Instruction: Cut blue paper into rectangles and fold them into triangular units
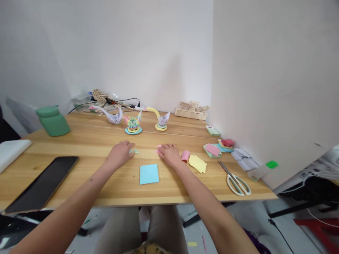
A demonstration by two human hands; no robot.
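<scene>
My left hand (119, 153) rests on the wooden table (87, 141), fingers curled over a small light-green folded paper piece (134, 151). My right hand (168, 154) lies palm down a little to the right, fingers pressed on a small pink paper piece (158, 148) peeking out at its far side. A light-blue square sheet (149, 174) lies flat on the table between and in front of both hands. A curled pink sheet (185, 156) and yellow sheets (197, 163) sit just right of my right hand.
Three folded-paper figures (133, 124) stand at the back, with cables and clutter behind. A green container (53, 121) and a dark tablet (42, 183) are on the left. Scissors (235, 180), coloured paper stacks (218, 146) and a white wall panel (265, 88) are on the right.
</scene>
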